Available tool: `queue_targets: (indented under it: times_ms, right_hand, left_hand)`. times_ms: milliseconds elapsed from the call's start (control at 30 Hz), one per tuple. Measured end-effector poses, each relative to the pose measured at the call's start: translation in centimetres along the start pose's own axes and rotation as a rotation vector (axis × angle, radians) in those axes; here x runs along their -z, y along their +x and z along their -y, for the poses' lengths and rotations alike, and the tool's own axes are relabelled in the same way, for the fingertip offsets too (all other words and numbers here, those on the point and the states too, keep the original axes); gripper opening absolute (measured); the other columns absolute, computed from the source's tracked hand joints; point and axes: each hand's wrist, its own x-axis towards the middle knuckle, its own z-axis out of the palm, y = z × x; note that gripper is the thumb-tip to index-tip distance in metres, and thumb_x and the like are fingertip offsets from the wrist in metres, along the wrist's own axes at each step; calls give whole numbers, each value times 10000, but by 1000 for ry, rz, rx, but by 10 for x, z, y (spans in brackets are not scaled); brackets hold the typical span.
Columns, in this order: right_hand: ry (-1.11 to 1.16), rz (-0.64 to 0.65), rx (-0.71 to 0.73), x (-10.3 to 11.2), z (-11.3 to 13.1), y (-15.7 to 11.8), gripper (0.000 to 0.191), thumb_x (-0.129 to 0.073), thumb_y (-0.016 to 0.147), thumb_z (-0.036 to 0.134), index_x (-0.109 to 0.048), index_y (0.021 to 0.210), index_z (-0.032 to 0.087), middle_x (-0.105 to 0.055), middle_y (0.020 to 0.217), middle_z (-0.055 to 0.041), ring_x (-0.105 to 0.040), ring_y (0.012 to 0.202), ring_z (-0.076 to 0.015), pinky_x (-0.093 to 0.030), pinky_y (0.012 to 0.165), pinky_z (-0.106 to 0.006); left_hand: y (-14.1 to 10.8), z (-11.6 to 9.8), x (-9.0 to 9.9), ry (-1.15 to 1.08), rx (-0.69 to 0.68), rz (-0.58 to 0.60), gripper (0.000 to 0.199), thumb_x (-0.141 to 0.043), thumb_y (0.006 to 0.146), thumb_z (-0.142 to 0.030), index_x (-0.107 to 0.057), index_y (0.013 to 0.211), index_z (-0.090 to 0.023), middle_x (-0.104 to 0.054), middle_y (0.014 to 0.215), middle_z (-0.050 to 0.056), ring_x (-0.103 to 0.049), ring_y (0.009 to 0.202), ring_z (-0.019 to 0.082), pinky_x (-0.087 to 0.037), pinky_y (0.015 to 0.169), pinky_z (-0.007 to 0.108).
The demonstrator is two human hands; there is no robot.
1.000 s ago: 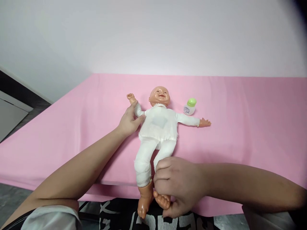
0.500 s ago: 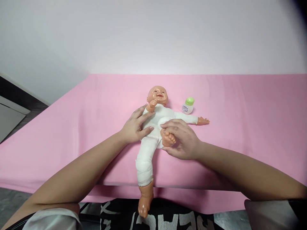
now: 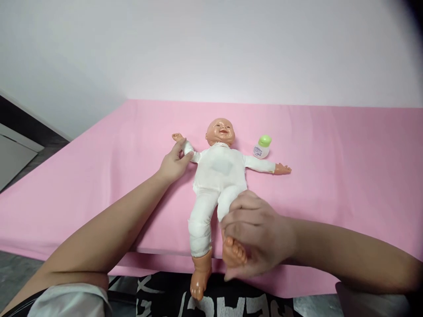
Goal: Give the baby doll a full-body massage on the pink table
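Note:
A baby doll (image 3: 220,169) with a white cloth body lies on its back, head toward the wall. My left hand (image 3: 176,160) is closed round the doll's arm on the left side, just below its small plastic hand. Lower down, my right hand (image 3: 257,233) grips the doll's leg on the right, fingers wrapped over the ankle and the plastic foot (image 3: 234,252) showing beneath them. The doll's other foot (image 3: 201,277) hangs past the table's front edge. Its arm on the right (image 3: 261,165) lies stretched out, untouched.
A small clear bottle with a green cap (image 3: 262,147) stands right of the doll's head. Pink cloth (image 3: 330,176) covers the table, which meets a white wall (image 3: 211,48) at the back. My body is close to the front edge.
My left hand has moved the doll's arm from its chest out to the left. My right hand has brought the bent leg down toward the front edge, straightening it.

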Motion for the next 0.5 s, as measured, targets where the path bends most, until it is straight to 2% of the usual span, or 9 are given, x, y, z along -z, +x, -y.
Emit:
queue_targets:
  times_ms: [100,167,233,300,400,433,500]
  right_hand:
    - [14,219,100,-17,10,-4,431,-756,921,637,-622,883,229,-713,810,1,-567,744,-194,-408,709,-413]
    - [-38,366,135,-27,13,-7,397,-756,915,604,-643,859,227,-691,792,1,-523,735,-200,-342,678,-410]
    - [-79,432,131,-32,13,-9,351,-763,919,554,-668,875,219,-703,820,-6,-510,745,-203,-323,676,-411]
    - [-63,412,147,-35,9,-10,384,-757,935,588,-673,877,217,-705,820,-6,-515,745,-202,-338,685,-410]
    - [80,298,162,-34,-4,-11,529,-719,949,740,-634,835,230,-684,759,6,-550,703,-185,-394,704,-395]
    - [133,235,134,-31,-10,-12,544,-696,968,755,-623,835,233,-695,765,1,-577,702,-179,-424,722,-385]
    - [193,87,12,-23,-24,-12,477,-653,1036,682,-627,882,230,-745,838,-23,-649,762,-178,-483,778,-362]
  left_hand:
    - [2,-5,7,119,53,4,757,-621,1013,-572,-482,1700,-286,-770,1413,103,-741,1287,352,-552,1145,514]
    - [0,-13,12,287,59,18,770,-613,1004,-611,-507,1692,-281,-816,1264,117,-766,1181,403,-577,1050,536]
    - [-4,-22,16,437,43,48,760,-591,1006,-616,-535,1673,-257,-833,1113,127,-775,1080,431,-583,962,536]
    - [-8,-30,17,556,22,69,709,-564,1014,-588,-576,1633,-243,-831,1017,130,-774,1030,444,-574,900,529]
    - [-13,-37,17,684,-22,81,570,-516,1030,-572,-703,1459,-248,-813,932,138,-765,977,448,-552,826,515]
    - [-14,-38,17,714,-44,81,525,-504,1033,-571,-742,1373,-250,-807,929,145,-762,978,444,-546,814,507]
    - [-18,-41,16,764,-88,84,464,-496,1035,-557,-782,1228,-246,-801,951,159,-756,1005,435,-539,817,494]
